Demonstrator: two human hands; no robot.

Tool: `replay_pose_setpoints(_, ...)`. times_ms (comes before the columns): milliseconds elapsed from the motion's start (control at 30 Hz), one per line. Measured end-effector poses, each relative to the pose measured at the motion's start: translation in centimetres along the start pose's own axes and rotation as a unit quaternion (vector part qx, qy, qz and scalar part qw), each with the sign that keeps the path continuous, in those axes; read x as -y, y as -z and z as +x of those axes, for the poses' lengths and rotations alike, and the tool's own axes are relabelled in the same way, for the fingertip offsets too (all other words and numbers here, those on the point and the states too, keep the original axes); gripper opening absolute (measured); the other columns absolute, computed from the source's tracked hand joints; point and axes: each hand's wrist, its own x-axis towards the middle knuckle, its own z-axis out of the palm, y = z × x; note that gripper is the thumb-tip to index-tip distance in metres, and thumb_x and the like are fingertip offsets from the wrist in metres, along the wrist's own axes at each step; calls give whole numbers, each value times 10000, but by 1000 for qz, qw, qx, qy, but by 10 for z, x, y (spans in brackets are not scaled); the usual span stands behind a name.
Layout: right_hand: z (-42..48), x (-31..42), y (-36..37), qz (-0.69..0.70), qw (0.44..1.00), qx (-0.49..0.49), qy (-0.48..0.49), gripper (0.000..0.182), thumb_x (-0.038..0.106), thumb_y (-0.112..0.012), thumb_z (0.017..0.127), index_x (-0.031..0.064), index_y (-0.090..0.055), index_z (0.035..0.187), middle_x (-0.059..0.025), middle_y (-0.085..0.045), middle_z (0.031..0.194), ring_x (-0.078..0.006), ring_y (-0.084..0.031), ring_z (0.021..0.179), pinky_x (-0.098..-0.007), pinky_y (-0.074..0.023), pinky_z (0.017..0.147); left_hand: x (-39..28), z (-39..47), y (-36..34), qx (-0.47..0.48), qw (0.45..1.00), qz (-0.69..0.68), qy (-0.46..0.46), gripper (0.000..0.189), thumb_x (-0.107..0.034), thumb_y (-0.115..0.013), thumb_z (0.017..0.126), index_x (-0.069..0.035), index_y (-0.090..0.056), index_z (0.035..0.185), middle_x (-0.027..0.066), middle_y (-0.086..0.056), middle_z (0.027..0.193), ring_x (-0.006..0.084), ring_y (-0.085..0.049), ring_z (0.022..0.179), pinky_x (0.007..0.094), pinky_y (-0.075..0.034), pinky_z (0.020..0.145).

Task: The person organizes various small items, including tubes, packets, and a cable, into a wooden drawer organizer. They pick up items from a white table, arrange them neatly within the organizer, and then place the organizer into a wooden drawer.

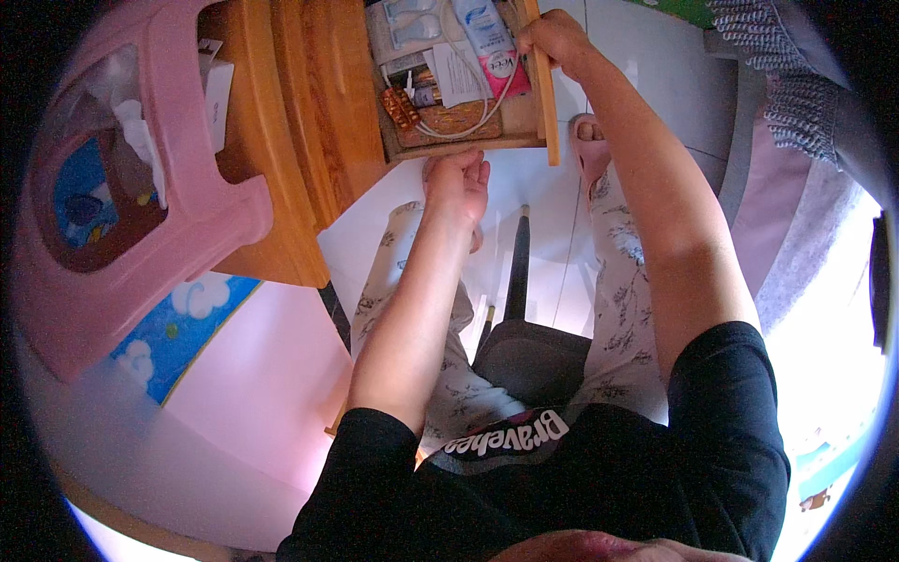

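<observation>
An open wooden drawer juts from a wooden cabinet. My right hand grips the top of the drawer front. My left hand is at the drawer's near side, palm partly up with curled fingers; whether it holds the drawer's underside is hidden. Inside lie a blue-and-white packet, a pink Veet package, a folded printed paper sheet, a white cable, a brown-amber hair claw clip and clear plastic packs.
A pink plastic stool stands on the cabinet at the left, with white crumpled material seen through it. Below me is a dark padded chair seat with black legs. Grey tasselled fabric hangs at the right above the white tile floor.
</observation>
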Motion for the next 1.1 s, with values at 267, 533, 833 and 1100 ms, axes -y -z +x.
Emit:
replay_pose_setpoints(267,-11,37,3,-69,994,-30,-76,203,109,-750,574,-39,-631,646,-165,-625,629,-264,-613,550,-372,-497,486,0,5,8,16,998,-55,0,281,100,-495,779,26,-457,1048,142,-493,1065,257,-490,1062,457,-385,1003)
replay_pose_setpoints(533,-2,23,4,-94,992,-14,-80,172,89,-734,593,-36,-627,642,-167,-613,606,-263,-600,523,-376,-489,475,4,-9,2,25,997,-71,-10,260,128,-502,752,28,-469,990,141,-505,999,256,-504,1028,450,-383,1014)
replay_pose_setpoints(833,15,-13,-9,-99,991,-15,-86,210,130,-703,629,-29,-627,743,-147,-616,626,-272,-614,569,-369,-492,486,-4,13,20,58,995,-83,9,192,84,-481,786,50,-471,974,174,-512,989,308,-507,1004,451,-393,1007)
replay_pose_setpoints(1100,0,2,-6,-20,997,14,-75,158,142,-688,598,9,-636,666,-132,-598,594,-276,-584,530,-357,-463,469,-3,-1,15,38,997,-64,-7,175,81,-483,799,52,-482,971,174,-523,977,311,-518,982,437,-423,979)
